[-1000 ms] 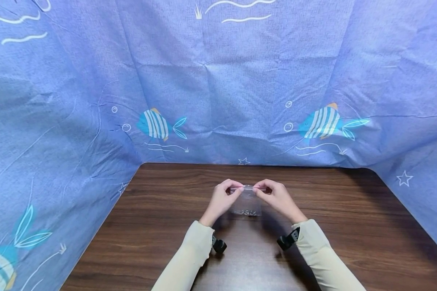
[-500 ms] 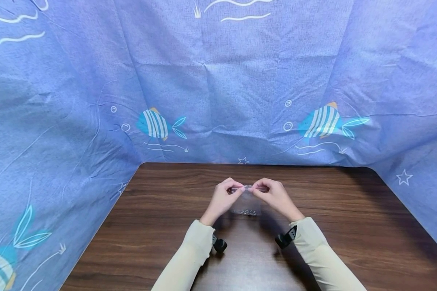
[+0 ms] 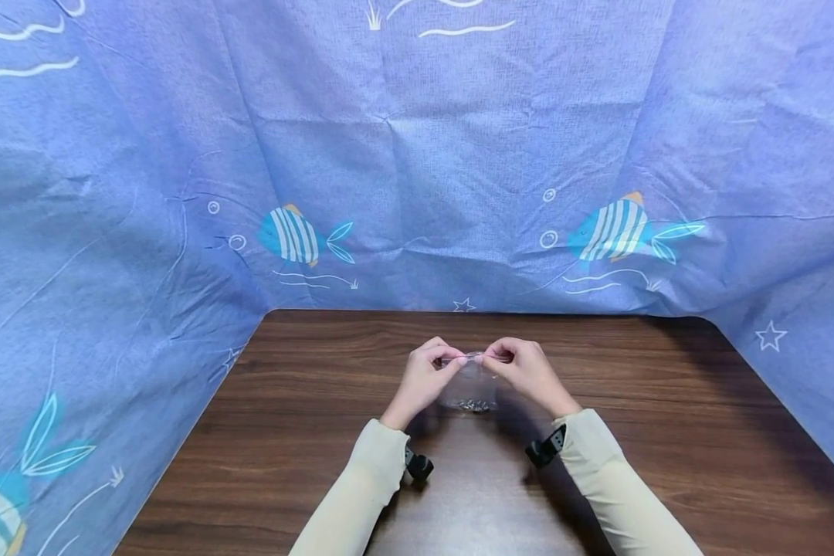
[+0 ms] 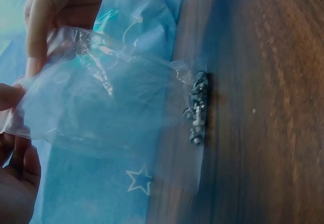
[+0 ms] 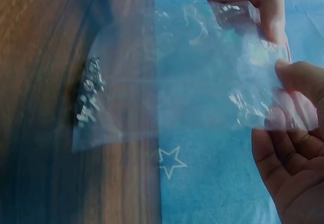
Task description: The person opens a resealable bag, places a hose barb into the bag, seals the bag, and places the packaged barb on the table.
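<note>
A clear plastic zip bag (image 3: 469, 382) hangs upright between the two hands, over the table. Its lower edge is close over the tabletop. Small shiny metal pieces (image 4: 198, 107), like nuts or screws, lie bunched along its bottom in both wrist views. The left hand (image 3: 422, 380) pinches the left part of the bag's top edge between thumb and fingers. On the other side the right hand (image 3: 526, 376) pinches the same edge, its thumb (image 5: 298, 77) pressed at the reddish seal line. The thumbs almost meet at the middle of the top edge.
A dark brown wooden table (image 3: 285, 432) spans the work area. Behind it and at both sides hangs a blue cloth (image 3: 459, 154) printed with fish and stars. Each wrist carries a black camera (image 3: 418, 467) on a strap.
The right hand has shifted slightly left along the bag's top edge, closer to the left hand. The left hand keeps its grip in nearly the same spot.
</note>
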Motion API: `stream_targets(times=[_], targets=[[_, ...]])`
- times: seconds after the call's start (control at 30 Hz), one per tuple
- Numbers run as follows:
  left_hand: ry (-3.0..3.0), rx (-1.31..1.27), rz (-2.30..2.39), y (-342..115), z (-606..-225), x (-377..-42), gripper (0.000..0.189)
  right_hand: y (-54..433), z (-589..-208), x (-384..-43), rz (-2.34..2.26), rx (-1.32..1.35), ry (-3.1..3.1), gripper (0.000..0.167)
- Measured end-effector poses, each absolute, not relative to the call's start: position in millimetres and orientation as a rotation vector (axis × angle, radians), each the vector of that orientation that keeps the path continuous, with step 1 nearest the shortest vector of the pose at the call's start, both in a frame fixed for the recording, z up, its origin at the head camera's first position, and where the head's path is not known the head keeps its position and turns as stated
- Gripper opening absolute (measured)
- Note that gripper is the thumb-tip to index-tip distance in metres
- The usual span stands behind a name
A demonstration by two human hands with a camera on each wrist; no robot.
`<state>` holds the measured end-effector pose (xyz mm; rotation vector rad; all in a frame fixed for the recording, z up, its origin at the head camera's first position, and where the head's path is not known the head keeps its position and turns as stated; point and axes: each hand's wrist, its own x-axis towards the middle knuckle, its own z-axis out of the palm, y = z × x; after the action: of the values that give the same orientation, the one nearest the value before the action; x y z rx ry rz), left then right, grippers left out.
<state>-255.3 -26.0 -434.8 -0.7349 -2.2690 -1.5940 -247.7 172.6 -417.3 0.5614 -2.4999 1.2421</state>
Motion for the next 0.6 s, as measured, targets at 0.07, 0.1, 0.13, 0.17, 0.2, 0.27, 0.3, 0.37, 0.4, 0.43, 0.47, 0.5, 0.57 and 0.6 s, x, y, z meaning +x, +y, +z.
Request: stream_targets(times=[0.07, 0.1, 0.13, 0.17, 0.2, 0.27, 0.3, 0.37, 0.4, 0.43, 0.47, 0.5, 0.57, 0.6], targets=[[-2.274, -0.717, -1.580, -27.4, -432.9, -256.0, 0.008, 175.9, -414.6, -248.6, 1.207, 0.574, -2.504, 0.011], [-2.279, -0.708, -1.573, -28.1, -432.1, -256.4, 0.008, 177.7, -413.3, -249.0, 1.183, 0.587, -2.501, 0.010], [-2.284, -0.701, -1.565, -28.9, -431.3, -256.7, 0.009, 179.4, -412.5, -249.7, 1.159, 0.605, -2.495, 0.008], [-2.294, -0.694, -1.555, -29.7, -430.4, -257.0, 0.009, 181.1, -411.6, -250.3, 1.140, 0.632, -2.487, 0.006], [-2.303, -0.692, -1.545, -30.5, -430.0, -257.3, 0.009, 182.9, -410.9, -250.8, 1.121, 0.661, -2.480, 0.005], [-2.322, -0.692, -1.525, -32.4, -429.6, -257.8, 0.009, 185.9, -410.7, -252.4, 1.083, 0.733, -2.461, 0.006], [-2.333, -0.696, -1.515, -33.3, -429.4, -257.9, 0.009, 187.3, -410.3, -252.6, 1.071, 0.762, -2.456, 0.008], [-2.359, -0.714, -1.487, -35.1, -428.8, -257.9, 0.009, 190.2, -409.6, -252.4, 1.053, 0.816, -2.447, 0.011], [-2.373, -0.725, -1.475, -36.0, -428.3, -257.8, 0.010, 191.7, -409.1, -252.0, 1.047, 0.837, -2.446, 0.012], [-2.386, -0.737, -1.460, -36.8, -427.6, -257.7, 0.011, 193.0, -408.2, -251.5, 1.041, 0.855, -2.444, 0.013], [-2.391, -0.756, -1.445, -37.7, -426.4, -257.3, 0.011, 194.1, -406.9, -250.5, 1.045, 0.865, -2.448, 0.014], [-2.397, -0.770, -1.428, -38.7, -425.0, -256.8, 0.011, 195.4, -405.4, -249.6, 1.045, 0.875, -2.451, 0.016], [-2.400, -0.803, -1.390, -40.8, -421.9, -255.8, 0.011, 197.4, -402.4, -248.4, 1.043, 0.900, -2.451, 0.018], [-2.401, -0.817, -1.372, -41.8, -420.2, -255.4, 0.011, 198.5, -400.6, -247.7, 1.041, 0.909, -2.451, 0.019]])
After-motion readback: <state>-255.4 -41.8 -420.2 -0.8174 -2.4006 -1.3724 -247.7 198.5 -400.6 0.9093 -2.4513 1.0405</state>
